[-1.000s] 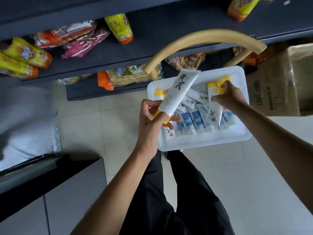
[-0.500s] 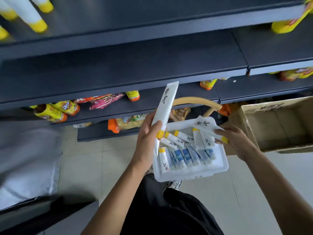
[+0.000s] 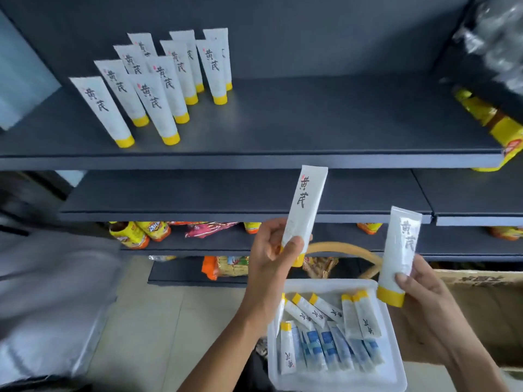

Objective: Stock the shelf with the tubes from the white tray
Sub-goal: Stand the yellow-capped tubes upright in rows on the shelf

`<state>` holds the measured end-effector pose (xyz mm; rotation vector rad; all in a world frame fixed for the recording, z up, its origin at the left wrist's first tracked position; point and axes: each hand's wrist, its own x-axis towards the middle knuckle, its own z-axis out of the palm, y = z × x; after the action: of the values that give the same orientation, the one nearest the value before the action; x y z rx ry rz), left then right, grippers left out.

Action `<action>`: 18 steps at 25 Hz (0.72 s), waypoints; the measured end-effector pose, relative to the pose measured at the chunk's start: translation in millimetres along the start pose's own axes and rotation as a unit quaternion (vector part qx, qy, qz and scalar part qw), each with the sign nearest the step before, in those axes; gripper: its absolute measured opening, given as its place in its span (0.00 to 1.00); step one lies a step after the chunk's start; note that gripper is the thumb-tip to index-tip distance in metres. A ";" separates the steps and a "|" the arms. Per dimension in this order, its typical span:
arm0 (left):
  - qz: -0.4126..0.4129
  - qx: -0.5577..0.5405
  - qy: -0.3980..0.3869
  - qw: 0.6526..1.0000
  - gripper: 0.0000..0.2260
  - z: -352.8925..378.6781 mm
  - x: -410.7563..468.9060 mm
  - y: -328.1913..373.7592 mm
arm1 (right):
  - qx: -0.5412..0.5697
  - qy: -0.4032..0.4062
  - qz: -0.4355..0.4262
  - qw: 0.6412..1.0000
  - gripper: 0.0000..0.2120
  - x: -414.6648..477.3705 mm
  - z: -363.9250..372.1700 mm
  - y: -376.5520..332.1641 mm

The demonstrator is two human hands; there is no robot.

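Head: L tube (image 3: 304,210), R tube (image 3: 400,250) raised above tray (image 3: 339,385).

- standing tubes (image 3: 100,108) on the top shelf (image 3: 311,123): n = 10, white with yellow caps, in columns of 4, 4 and 2.
- Hands: 2. The left hand (image 3: 268,250) grips tube A (image 3: 307,205); the right hand (image 3: 424,287) grips tube B (image 3: 402,244). Held tubes: 2.
- white tray (image 3: 396,374): 1.
- yellow-capped tubes (image 3: 368,318) lying in the tray: 5 counted; a possible 6th at the left wall is mostly hidden by the forearm.
- blue-labelled tubes (image 3: 328,346) in the tray: overlapping, roughly 5, exact count uncertain.
- cardboard box (image 3: 486,306): 1.
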<state>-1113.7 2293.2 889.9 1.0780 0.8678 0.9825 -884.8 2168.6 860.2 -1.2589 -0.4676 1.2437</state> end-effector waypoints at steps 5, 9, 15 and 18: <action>0.035 -0.033 -0.026 0.999 0.26 -18.4 44.6 33.7 | -0.088 0.040 -0.112 0.989 0.13 27.7 61.0 -36.4; 0.073 -0.022 -0.021 0.997 0.26 -30.3 78.3 51.1 | -0.140 0.055 -0.152 0.977 0.13 57.6 97.9 -55.2; 0.127 0.042 0.038 0.990 0.20 -50.2 142.3 81.1 | -0.171 0.059 -0.172 0.968 0.17 95.9 147.9 -72.1; 0.166 0.123 0.084 0.975 0.17 -62.4 180.1 97.5 | -0.167 0.045 -0.168 0.970 0.18 108.9 165.6 -75.7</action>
<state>-1132.5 2497.4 951.3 1.3988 0.9843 1.2826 -953.1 2351.4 943.5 -1.4386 -0.8132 0.8389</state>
